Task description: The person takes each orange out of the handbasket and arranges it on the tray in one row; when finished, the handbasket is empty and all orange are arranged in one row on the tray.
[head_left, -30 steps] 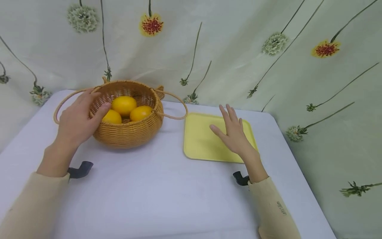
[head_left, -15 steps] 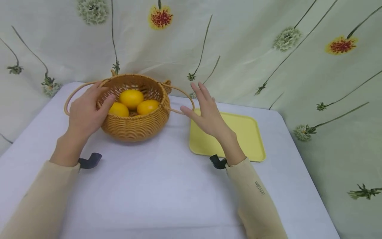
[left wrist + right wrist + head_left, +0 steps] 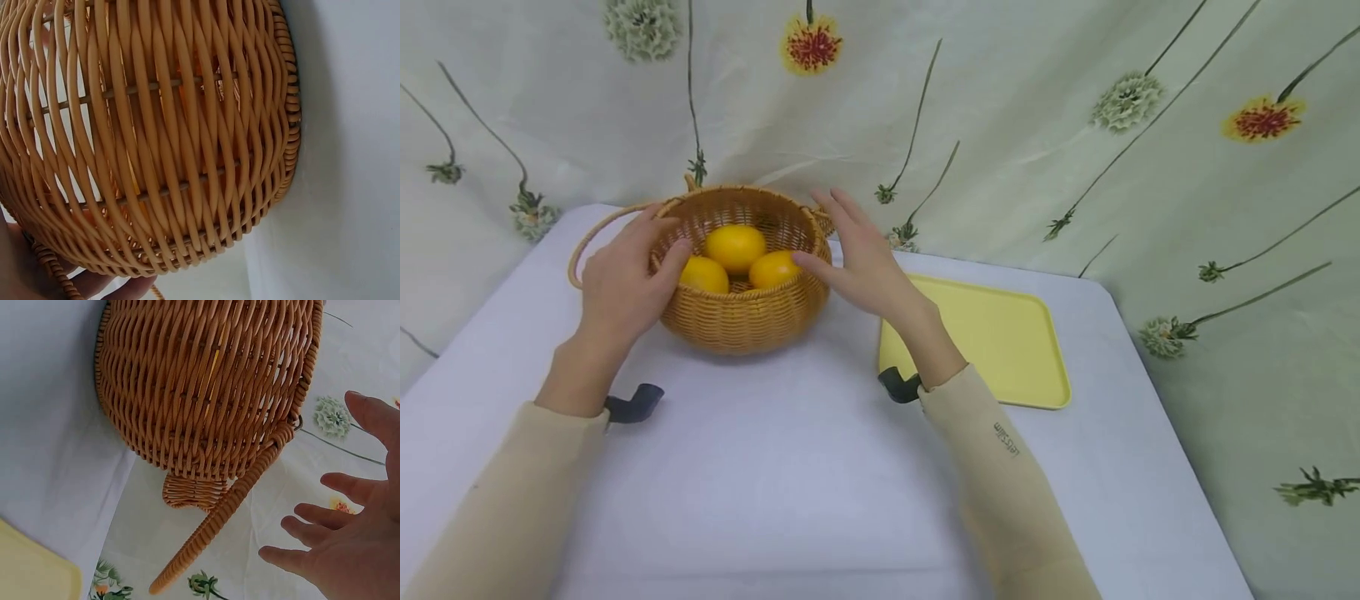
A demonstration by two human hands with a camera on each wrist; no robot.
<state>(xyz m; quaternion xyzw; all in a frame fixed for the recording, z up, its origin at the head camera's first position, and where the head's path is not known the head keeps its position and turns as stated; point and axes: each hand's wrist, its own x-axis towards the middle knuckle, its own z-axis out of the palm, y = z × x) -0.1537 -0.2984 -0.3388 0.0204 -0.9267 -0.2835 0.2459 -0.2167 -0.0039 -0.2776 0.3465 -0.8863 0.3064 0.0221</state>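
Note:
A round wicker basket (image 3: 741,325) stands at the back left of the table in the head view, with three yellow lemons (image 3: 735,247) inside. My left hand (image 3: 628,279) grips its left rim beside the looped handle (image 3: 597,237). In the left wrist view, the fingers (image 3: 134,289) lie against the weave near the handle's joint. Fingers spread, my right hand (image 3: 868,271) hovers at the basket's right side. The right wrist view shows a gap between that hand and the wicker, with the right handle (image 3: 215,519) hanging out nearby.
A yellow tray (image 3: 1007,342) lies on the white-covered table (image 3: 775,483) to the right of the basket, partly behind my right forearm. A flower-printed cloth (image 3: 1015,75) hangs along the back and right side. Black wrist mounts (image 3: 636,404) stick out at both cuffs.
My right hand has moved left from above the yellow tray to the basket's right side. The left hand stays at the left rim. The head view has shifted slightly.

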